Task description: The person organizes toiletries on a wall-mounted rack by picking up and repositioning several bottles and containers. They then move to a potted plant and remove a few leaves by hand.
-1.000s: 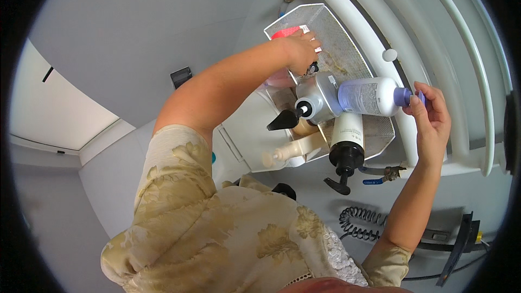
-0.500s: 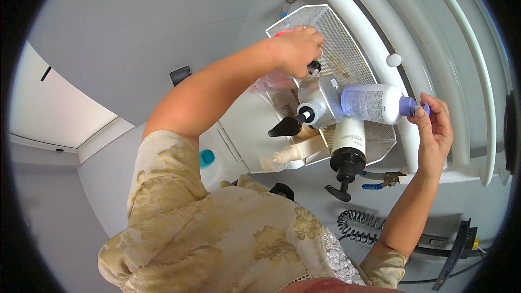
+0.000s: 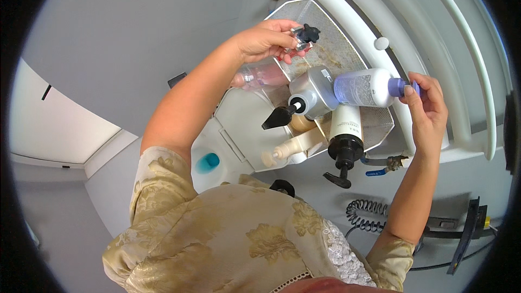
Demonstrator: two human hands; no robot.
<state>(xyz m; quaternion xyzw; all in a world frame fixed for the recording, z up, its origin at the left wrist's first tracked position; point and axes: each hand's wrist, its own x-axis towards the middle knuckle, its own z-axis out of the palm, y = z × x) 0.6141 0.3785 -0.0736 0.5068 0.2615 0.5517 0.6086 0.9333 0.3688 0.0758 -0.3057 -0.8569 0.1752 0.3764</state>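
Observation:
My left hand [image 3: 267,42] is closed on a small clear-and-silver object with a black star-shaped piece [image 3: 309,33] on its end, above the far left part of a white mesh basket [image 3: 339,38]. Its exact kind I cannot make out. My right hand [image 3: 426,100] pinches the purple pump top of a white and lavender bottle [image 3: 361,88], which lies tilted across the basket. Next to that bottle are a silver bottle [image 3: 320,93] with a black pump and a white bottle [image 3: 345,122] with a black pump. A clear pinkish bottle [image 3: 266,75] is below my left wrist.
Curved white radiator pipes [image 3: 353,24] run along the basket's right side. A cream pump bottle [image 3: 293,146] leans at its near edge. Below is a white toilet [image 3: 233,114] with blue water. A blue-handled valve [image 3: 375,173] and a coiled black cord [image 3: 366,212] are at right.
My left hand has moved up and left in the basket, and the object with the black piece now shows in its fingers. The right hand keeps its pinch on the pump top.

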